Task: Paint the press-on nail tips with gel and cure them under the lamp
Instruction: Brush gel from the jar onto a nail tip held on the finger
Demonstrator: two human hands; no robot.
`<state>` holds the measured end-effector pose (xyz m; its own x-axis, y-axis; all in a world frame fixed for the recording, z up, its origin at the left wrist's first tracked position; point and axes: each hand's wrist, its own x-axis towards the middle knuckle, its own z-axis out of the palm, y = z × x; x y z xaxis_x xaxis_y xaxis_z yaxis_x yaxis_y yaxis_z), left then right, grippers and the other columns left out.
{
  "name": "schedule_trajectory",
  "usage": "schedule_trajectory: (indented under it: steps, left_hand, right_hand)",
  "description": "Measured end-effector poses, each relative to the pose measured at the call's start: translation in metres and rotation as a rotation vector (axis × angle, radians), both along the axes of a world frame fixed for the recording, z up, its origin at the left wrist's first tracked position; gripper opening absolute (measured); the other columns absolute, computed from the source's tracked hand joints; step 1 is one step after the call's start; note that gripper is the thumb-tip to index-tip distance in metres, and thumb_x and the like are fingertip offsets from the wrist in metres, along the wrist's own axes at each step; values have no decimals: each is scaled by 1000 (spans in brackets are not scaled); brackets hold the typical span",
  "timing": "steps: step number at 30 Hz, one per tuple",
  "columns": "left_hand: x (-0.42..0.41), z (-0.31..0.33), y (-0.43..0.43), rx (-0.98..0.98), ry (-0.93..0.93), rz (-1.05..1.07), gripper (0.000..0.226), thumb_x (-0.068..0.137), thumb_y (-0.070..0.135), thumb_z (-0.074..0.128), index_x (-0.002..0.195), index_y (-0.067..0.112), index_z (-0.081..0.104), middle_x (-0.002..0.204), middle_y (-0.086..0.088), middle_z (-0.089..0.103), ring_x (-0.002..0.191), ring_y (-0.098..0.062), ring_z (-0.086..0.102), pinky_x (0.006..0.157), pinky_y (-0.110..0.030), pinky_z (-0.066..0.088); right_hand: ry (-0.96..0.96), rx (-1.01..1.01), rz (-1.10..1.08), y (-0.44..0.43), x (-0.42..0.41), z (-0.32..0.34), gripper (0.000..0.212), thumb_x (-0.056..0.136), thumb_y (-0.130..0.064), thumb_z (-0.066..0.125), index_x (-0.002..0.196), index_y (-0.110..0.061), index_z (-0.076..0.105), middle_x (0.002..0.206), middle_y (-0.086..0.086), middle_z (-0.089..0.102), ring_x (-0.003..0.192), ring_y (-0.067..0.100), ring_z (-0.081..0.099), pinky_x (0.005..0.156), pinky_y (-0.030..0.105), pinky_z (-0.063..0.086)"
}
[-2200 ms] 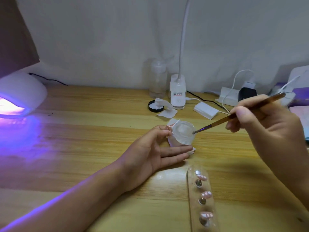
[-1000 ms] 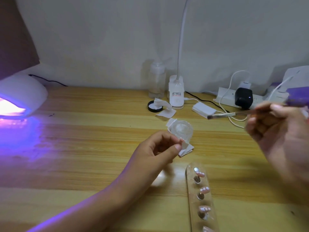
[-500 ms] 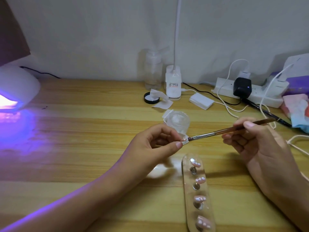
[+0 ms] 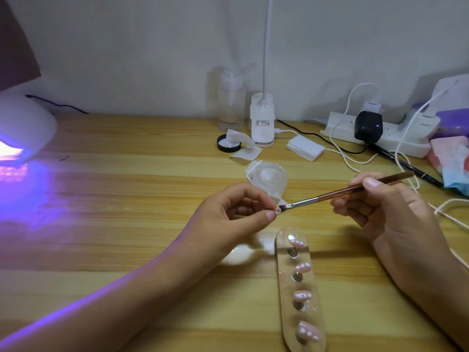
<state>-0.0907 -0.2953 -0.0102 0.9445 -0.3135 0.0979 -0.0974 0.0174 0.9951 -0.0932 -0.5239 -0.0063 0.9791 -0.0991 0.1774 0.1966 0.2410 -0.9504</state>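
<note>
Reading from the left, we find the lamp [image 4: 24, 128] glowing violet at the far edge of the table [image 4: 121, 232], well apart from both hands, so we judge that curing is not the step in hand. The left hand [image 4: 225, 219] is curled, its thumb and forefinger pinching one small nail tip [image 4: 276, 211]. The brush [image 4: 340, 193] lies across the gap with its bristles touching that nail tip, and the right hand [image 4: 390, 209] pinches the handle like a pen, thumb on top. We take this for the painting step, with gel going onto this one piece.

The next move, as we see it, calls for a light, even stroke while the left pinch holds firm, since so small a piece could twist or slip. After that it would need carrying far leftward to the lamp without the wet face being touched.

The nail tip sits at the end of the left fingers, between the two hands and nearer the left one. Just behind it stands a small glass jar [image 4: 269, 177]. In front of it, toward us, lies a clear strip [image 4: 316, 280] with four more nail tips [image 4: 303, 267] on pegs, touched by neither hand.
</note>
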Motion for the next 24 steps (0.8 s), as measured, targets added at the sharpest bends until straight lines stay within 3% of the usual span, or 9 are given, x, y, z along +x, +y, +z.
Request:
schedule_trajectory:
  steps: [3,8,14,17,19,24]
  left_hand:
    - [0,0,0,14,-2,9,16,83,5,71,80,21,72,83,0,71,79,-6,62,75,-14,49]
    - [-2,0,1,50,5,5,12,84,12,73,83,24,73,99,-20,67,82,-12,60,77,-26,47]
    - [-1,-1,0,32,18,1,11,82,14,75,81,25,73,83,-1,68,75,-4,59,70,-16,48]
    - [-1,-1,0,41,6,2,18,84,8,72,80,26,73,87,-9,69,77,-5,60,71,-17,48]
    - [-1,0,0,46,3,-2,19,85,8,72,81,27,72,89,-12,69,79,-6,60,72,-19,48]
    - [-2,1,0,51,23,0,16,84,9,72,81,25,72,78,5,64,73,-4,57,69,-20,46]
  right_hand:
    - [-43,-27,-7,0,-1,0,15,86,-22,52,88,-11,60,69,7,71,67,17,69,68,22,57]
    - [-119,-100,-24,-2,-2,-2,11,90,-26,58,87,-18,65,74,8,72,71,20,70,71,24,57]
    - [-137,-72,-87,-4,-1,-3,13,96,-22,53,90,-15,63,74,5,72,72,18,70,70,23,57]
    - [-128,-32,-76,-4,-2,-2,19,99,-14,47,88,-14,62,70,2,70,68,15,69,68,22,56]
    - [-117,-34,-51,-3,-4,0,16,94,-17,49,87,-14,63,69,3,70,67,15,69,67,22,56]
    - [-81,-55,-17,-1,-4,1,15,84,-25,54,87,-12,61,69,7,70,67,17,69,68,23,57]
